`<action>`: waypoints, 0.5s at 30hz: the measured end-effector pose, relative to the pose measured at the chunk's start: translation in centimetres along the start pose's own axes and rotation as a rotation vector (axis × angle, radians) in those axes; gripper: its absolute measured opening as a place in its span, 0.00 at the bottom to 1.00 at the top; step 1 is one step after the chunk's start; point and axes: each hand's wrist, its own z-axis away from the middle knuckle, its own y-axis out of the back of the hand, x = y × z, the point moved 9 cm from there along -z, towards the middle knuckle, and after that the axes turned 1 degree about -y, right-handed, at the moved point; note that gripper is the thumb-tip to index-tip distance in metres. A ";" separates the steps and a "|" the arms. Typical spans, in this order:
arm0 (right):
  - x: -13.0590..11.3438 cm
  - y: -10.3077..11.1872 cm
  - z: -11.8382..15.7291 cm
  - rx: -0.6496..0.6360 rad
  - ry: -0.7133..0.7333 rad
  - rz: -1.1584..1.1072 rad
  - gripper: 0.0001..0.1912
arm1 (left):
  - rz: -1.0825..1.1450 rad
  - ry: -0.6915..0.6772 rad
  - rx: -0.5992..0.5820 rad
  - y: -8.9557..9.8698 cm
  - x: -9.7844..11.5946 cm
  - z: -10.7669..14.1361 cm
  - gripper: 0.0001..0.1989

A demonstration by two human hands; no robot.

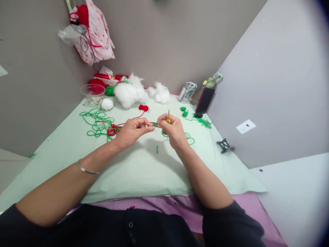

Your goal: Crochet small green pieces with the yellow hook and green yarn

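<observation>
Above the middle of the pale green cloth point(123, 171), my left hand point(133, 130) pinches a short bit of green yarn point(155, 125). My right hand point(173, 128) is closed just to the right, its fingers around a crochet hook point(169, 112) with a yellow part; a small green yarn piece hangs under it. Something like scissor blades point(153, 123) shows between the hands, partly hidden. A short green yarn snippet point(157, 149) lies on the cloth below. Red yarn point(113, 129) and loose green yarn point(96, 120) lie tangled left of my left hand.
White stuffing point(130, 92), a clear tub point(93, 97), a white yarn ball point(107, 104) and a red knitted piece point(143, 108) stand or lie behind. At the back right are a clear cup point(188, 92), a phone point(205, 100) and small green pieces point(185, 113). A black stand point(224, 145) lies right.
</observation>
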 end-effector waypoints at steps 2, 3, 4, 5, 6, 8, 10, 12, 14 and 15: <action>0.5 0.4 -0.4 0.015 -0.049 -0.072 0.09 | -0.001 0.009 -0.030 -0.4 0.0 0.1 0.11; 0.6 0.6 -0.6 0.012 -0.058 -0.095 0.10 | 0.000 0.012 -0.045 -0.7 -0.1 0.1 0.11; 0.6 0.8 -0.8 0.005 -0.068 -0.118 0.12 | 0.003 0.014 -0.056 -0.9 -0.1 0.1 0.10; 0.6 1.1 -1.1 -0.006 -0.077 -0.137 0.13 | 0.009 0.014 -0.058 -0.9 -0.2 0.1 0.10; 0.6 1.3 -1.3 -0.019 -0.086 -0.151 0.15 | 0.019 0.013 -0.050 -0.9 -0.2 0.1 0.10; 0.6 1.6 -1.5 -0.044 -0.100 -0.163 0.18 | 0.051 0.007 -0.006 -0.5 -0.4 0.1 0.10; 0.5 1.7 -1.5 -0.058 -0.104 -0.165 0.20 | 0.098 0.003 0.047 0.2 -0.7 -0.1 0.10; 0.3 1.7 -1.4 -0.068 -0.100 -0.160 0.23 | 0.155 0.008 0.089 0.9 -1.1 -0.2 0.10; 0.1 1.4 -1.1 -0.079 -0.095 -0.152 0.24 | 0.222 0.018 0.116 1.4 -1.3 -0.4 0.11; 0.0 1.4 -1.0 -0.083 -0.090 -0.140 0.24 | 0.259 0.025 0.123 1.7 -1.4 -0.5 0.11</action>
